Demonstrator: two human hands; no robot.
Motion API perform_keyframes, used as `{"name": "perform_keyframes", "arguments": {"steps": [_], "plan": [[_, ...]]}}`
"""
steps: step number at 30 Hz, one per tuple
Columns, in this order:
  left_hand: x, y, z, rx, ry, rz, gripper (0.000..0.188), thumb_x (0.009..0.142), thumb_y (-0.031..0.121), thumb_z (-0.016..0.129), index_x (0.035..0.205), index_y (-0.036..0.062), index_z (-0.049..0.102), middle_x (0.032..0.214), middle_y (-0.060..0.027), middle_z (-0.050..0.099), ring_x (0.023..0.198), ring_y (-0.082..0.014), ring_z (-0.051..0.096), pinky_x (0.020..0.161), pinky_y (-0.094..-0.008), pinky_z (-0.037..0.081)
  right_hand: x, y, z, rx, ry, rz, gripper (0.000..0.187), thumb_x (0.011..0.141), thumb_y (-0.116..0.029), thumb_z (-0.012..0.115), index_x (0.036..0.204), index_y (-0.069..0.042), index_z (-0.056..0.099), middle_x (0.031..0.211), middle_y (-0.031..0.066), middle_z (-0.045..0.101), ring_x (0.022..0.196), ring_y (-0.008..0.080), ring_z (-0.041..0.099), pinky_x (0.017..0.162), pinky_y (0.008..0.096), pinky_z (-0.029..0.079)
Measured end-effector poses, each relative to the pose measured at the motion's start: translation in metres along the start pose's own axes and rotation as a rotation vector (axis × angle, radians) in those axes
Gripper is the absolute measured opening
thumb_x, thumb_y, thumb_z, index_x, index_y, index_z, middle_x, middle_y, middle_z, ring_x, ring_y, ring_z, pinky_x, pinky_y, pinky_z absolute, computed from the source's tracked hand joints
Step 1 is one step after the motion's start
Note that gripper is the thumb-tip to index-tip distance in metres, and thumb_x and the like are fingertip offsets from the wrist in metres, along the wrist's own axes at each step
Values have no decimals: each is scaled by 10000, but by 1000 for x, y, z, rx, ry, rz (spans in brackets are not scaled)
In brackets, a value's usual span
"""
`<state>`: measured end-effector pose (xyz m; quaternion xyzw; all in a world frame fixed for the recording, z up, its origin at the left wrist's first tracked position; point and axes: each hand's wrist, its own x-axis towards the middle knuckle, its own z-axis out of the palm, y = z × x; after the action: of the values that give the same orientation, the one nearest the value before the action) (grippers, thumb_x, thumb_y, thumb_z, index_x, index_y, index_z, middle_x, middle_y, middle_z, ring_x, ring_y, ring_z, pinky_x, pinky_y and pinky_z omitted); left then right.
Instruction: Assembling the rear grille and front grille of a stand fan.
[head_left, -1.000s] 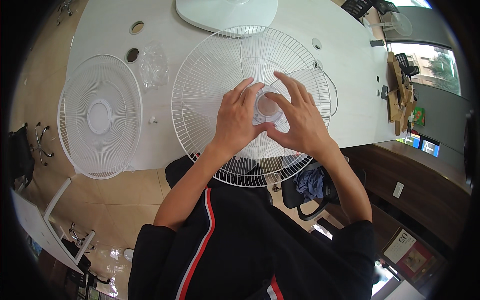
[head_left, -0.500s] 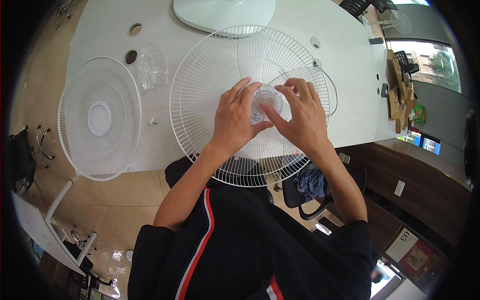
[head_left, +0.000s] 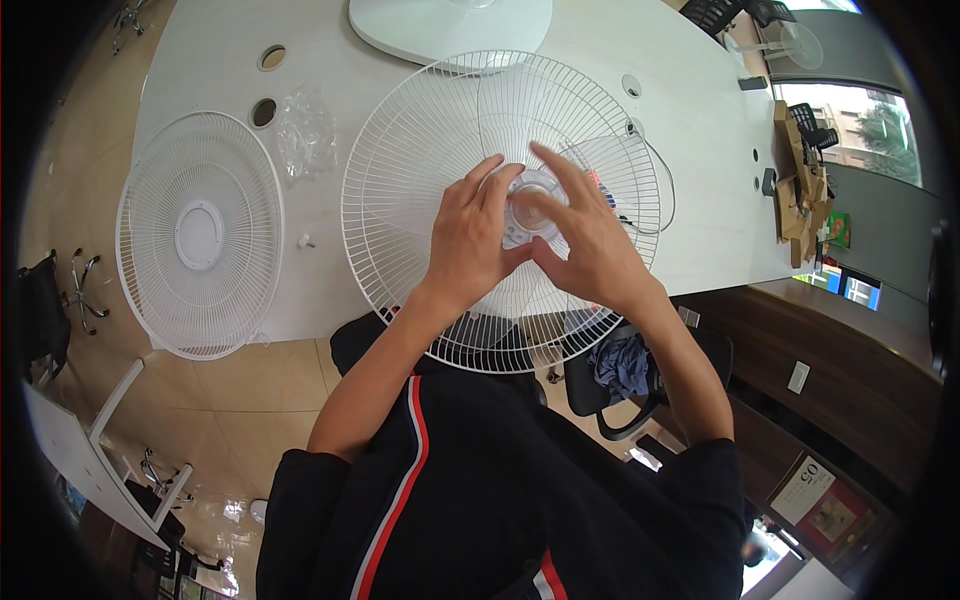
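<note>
A white wire fan grille (head_left: 384,160) stands in front of me at the table's near edge, with see-through fan blades (head_left: 500,110) showing at it. At its middle is a clear round hub (head_left: 535,206). My left hand (head_left: 468,235) is curled about the hub's left side, its fingertips at the upper rim and its thumb below. Over the hub's right side, my right hand (head_left: 595,240) has its fingers apart, forefinger stretched upward and thumb near the lower rim. Nothing shows in its grasp. The hands partly hide the hub.
Another white grille (head_left: 145,240) lies on the left of the white table (head_left: 330,225). A clear plastic bag (head_left: 305,135) and a small white screw-like part (head_left: 306,241) are between the grilles. A white base (head_left: 450,35) stands behind. Black chairs (head_left: 590,385) are below the table edge.
My right hand has spread its fingers and turned on the hub, its thumb moving down from the centre to the lower rim. My left hand has stayed in place.
</note>
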<state>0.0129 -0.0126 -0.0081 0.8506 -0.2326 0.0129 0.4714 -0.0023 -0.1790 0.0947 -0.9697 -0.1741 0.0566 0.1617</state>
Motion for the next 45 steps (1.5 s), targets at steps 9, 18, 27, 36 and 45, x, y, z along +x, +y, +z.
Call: {"name": "perform_keyframes", "arguments": {"steps": [9,18,27,36,45], "plan": [[2,3,-2,-36,7,23,935,719,421,940,1463,70,496,1459,-156,609,1431,-308,504,1149,-480,407,0,3,-1,60,3,103,332,811,-64,768,1140,-65,729,1623,228,411,1523,432,385,1230,567,356],[2,4,-2,-34,-4,20,938,696,349,965,1464,81,498,1468,-160,599,1430,-300,507,1140,-472,410,-4,6,4,18,49,141,401,798,-35,758,1192,-107,732,1637,227,399,1555,430,335,1243,577,343],[2,1,-1,-8,-18,5,952,680,377,976,1471,103,521,1521,-132,537,1416,-318,525,1166,-468,439,-5,6,6,18,76,159,390,778,-103,794,1162,-71,732,1645,229,392,1557,426,335,1247,583,328],[2,5,-3,-1,-33,-4,943,710,416,954,1466,87,497,1464,-139,604,1437,-285,500,1147,-465,420,-7,9,8,-67,105,162,373,786,-99,800,1148,-38,737,1623,226,416,1556,413,342,1258,593,295],[1,4,-3,-11,-13,-2,957,683,356,974,1466,84,496,1461,-158,603,1409,-296,522,1127,-464,432,0,-7,-6,-73,64,286,366,887,-255,803,1124,8,707,1256,206,656,1179,365,655,979,480,543]]}}
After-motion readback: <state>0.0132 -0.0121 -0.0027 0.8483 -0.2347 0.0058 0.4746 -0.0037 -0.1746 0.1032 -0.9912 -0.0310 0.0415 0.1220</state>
